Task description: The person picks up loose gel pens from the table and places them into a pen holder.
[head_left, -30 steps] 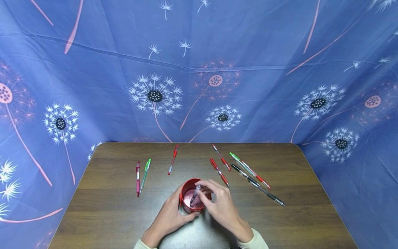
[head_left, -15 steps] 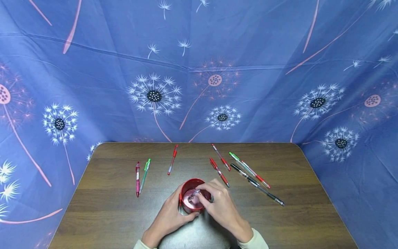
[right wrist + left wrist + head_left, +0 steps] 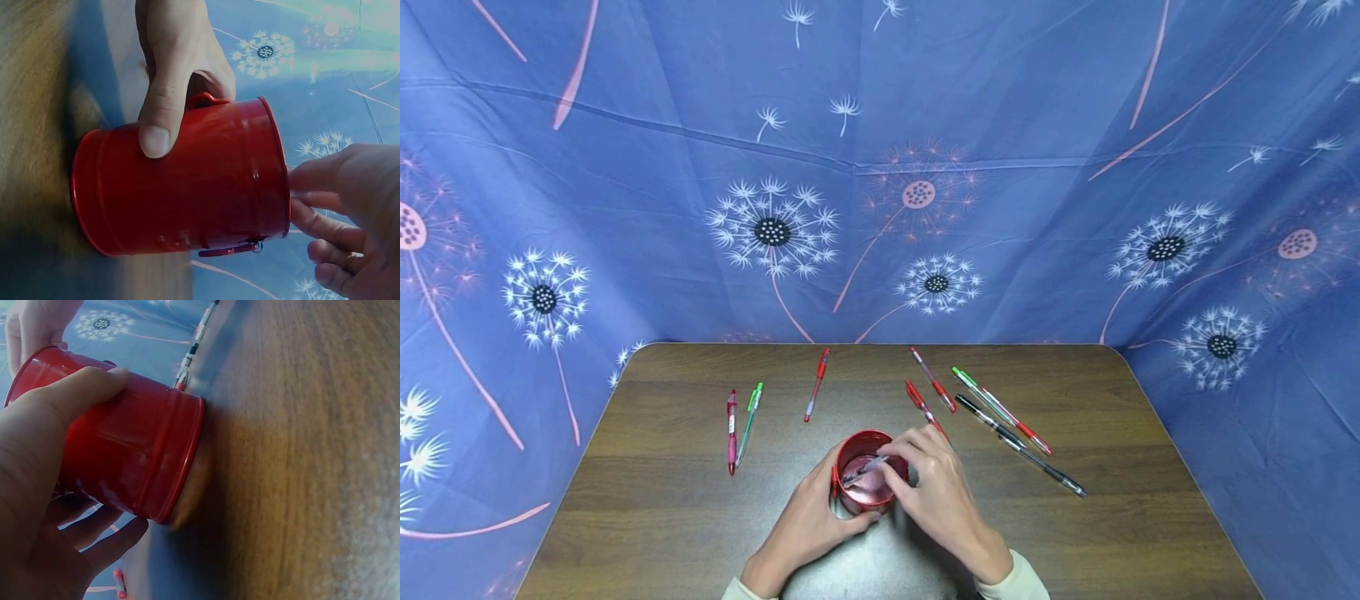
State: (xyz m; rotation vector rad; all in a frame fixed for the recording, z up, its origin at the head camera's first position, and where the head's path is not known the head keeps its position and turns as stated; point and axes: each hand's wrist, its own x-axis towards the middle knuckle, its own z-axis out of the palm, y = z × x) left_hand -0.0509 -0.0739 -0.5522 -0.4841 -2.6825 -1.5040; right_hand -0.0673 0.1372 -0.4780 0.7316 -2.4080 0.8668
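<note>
The pen [image 3: 862, 472] is slanting inside the red bucket [image 3: 206, 181], its long axis running from a dark end, leftward and nearer the person, to a clear end at the right hand [image 3: 938, 500]. That hand is pinching the clear end; the left hand [image 3: 811, 510] is gripping the bucket's side. The bucket is pointing mouth-up at the table [image 3: 625, 525], showing glossy red walls.

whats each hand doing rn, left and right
Left hand: holding the red cup around its side.
Right hand: pinching a pen inside the cup.
</note>
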